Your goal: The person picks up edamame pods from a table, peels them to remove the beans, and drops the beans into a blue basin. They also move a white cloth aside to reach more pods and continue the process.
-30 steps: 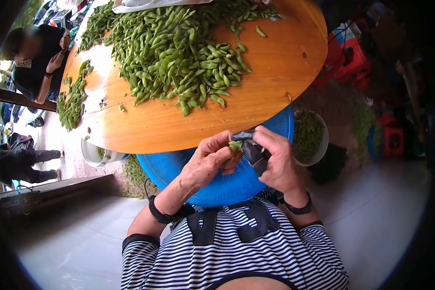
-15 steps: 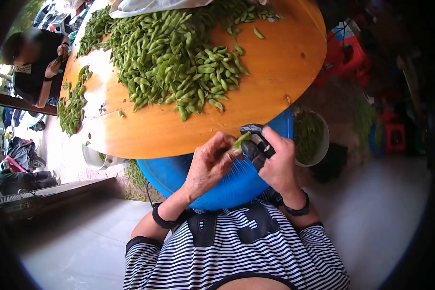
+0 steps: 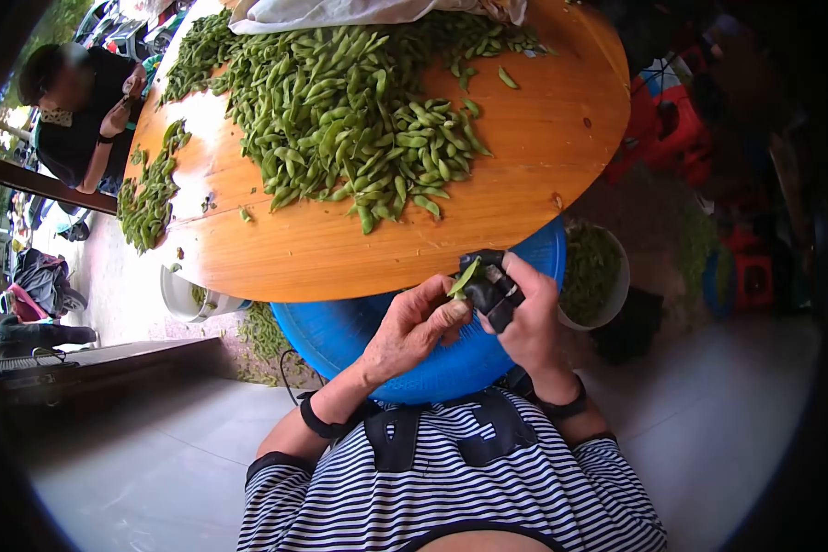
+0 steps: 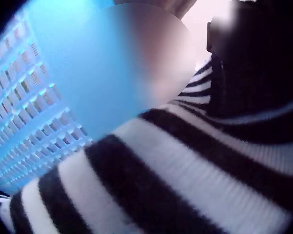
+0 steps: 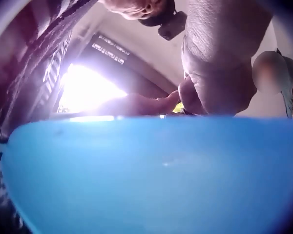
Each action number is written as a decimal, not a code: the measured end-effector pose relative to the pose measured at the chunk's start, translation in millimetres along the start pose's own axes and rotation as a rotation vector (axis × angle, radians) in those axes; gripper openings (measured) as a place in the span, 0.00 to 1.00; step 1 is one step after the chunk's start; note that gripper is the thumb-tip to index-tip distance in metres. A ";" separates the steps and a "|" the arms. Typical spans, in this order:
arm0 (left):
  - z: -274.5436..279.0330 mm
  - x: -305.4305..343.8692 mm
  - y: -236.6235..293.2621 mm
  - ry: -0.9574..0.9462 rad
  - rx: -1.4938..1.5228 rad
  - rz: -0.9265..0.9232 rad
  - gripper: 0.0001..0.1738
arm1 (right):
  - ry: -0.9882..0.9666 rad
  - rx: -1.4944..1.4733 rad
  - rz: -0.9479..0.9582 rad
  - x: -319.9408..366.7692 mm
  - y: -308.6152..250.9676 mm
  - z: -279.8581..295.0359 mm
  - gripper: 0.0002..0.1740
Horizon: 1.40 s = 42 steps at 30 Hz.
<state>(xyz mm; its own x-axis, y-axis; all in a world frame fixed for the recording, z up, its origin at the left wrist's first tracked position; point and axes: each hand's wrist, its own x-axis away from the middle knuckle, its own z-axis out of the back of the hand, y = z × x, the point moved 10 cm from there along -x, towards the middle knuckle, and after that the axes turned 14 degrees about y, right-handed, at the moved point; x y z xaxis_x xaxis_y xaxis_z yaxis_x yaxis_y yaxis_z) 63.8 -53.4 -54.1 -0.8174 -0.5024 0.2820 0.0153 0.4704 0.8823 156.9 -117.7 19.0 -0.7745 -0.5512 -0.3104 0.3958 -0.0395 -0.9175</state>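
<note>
In the head view my left hand [image 3: 414,327] pinches a green soybean pod [image 3: 467,278] between thumb and fingers, over a blue plastic basket [image 3: 423,373]. My right hand [image 3: 520,299] meets it from the right. Its fingers are curled and wear black coverings [image 3: 492,299], and the pod's upper end lies against them. The black-covered fingers partly hide the grip. In the left wrist view a striped shirt [image 4: 132,161] and the basket's slotted wall [image 4: 34,112] fill the picture. The basket's blue side [image 5: 151,170] hides most of the hands' work in the right wrist view.
A wooden table [image 3: 543,175] bears a large pile of soybean pods [image 3: 340,120], a smaller heap [image 3: 147,202] and a white cloth [image 3: 331,13]. White buckets [image 3: 179,294] stand below it. Another person [image 3: 87,120] sits across at the left. Red stools [image 3: 672,129] stand at the right.
The pod between my hands has tipped more upright and shows more of its length. Both hands stay close together over the basket. The head view has shifted slightly.
</note>
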 end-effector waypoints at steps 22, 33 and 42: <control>31.3 -20.4 113.1 0.206 -1.014 -0.635 0.08 | 0.110 1.073 -0.132 -23.1 75.1 188.0 0.15; 42.6 -33.9 128.9 0.296 -0.916 -0.736 0.06 | 0.098 0.962 -0.027 -43.5 58.2 140.9 0.15; 28.1 -24.6 45.5 0.188 -0.044 0.074 0.12 | 0.128 0.917 0.020 -35.0 43.9 138.9 0.15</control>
<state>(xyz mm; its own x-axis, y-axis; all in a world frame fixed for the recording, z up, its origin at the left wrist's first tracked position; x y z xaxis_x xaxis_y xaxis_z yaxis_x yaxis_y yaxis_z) 68.5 0.8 -31.5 -0.6914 -0.5959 0.4085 0.0997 0.4814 0.8708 269.9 -215.9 24.1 -0.7903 -0.4649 -0.3991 0.6031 -0.7052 -0.3729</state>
